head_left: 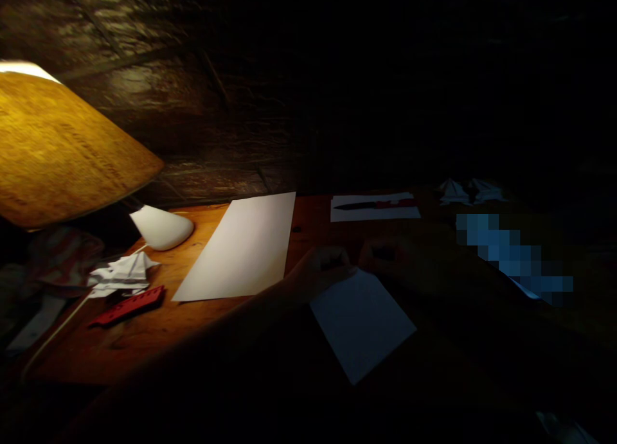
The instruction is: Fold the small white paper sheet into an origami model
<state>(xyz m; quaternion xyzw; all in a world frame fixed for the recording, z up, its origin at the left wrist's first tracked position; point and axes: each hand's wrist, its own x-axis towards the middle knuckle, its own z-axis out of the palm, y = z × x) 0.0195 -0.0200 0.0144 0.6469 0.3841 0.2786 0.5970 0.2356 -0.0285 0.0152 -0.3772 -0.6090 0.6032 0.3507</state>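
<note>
As left fingers [344, 258] pinch one sheet [361, 325], one knife [372, 205] lies beyond.

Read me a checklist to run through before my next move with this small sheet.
1. Left hand at the top corner of the small sheet: ok.
2. Right hand gripping it: cannot tell, too dark.
3. Light on the small sheet: not ok, it lies in shadow.
4. Knife apart from both hands: ok, on white paper beyond them.
5. Large sheet well lit: ok.
</note>
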